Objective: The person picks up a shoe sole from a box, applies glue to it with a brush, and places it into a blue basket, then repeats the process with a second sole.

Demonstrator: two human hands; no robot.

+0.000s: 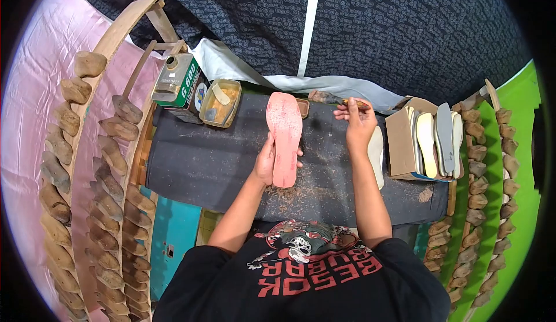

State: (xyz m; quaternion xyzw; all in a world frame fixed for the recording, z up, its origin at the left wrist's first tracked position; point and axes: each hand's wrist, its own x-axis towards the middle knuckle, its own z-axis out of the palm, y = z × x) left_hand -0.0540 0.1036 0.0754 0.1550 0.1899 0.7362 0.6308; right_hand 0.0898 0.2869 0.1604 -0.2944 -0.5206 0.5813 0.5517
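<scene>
My left hand (266, 161) is closed around the narrow heel half of a pink shoe sole (284, 139), which is held up over the table. Dark specks and small marks dot the face of the sole. To its right, my right hand (360, 122) grips the handle of a paint brush (326, 97), its dark bristle end pointing left, apart from the sole. A small brown container (303, 108) is partly hidden behind the sole. Beside my right forearm lies a whitish sole (376, 155) on the table.
Shavings litter the dark table cloth (197, 160). At the back left stand a green-labelled can (180, 81) and a yellowish tub (233, 113) with tools inside. A cardboard box (402, 148) on the right holds several insoles. Racks of wooden shoe lasts (110, 154) flank both sides.
</scene>
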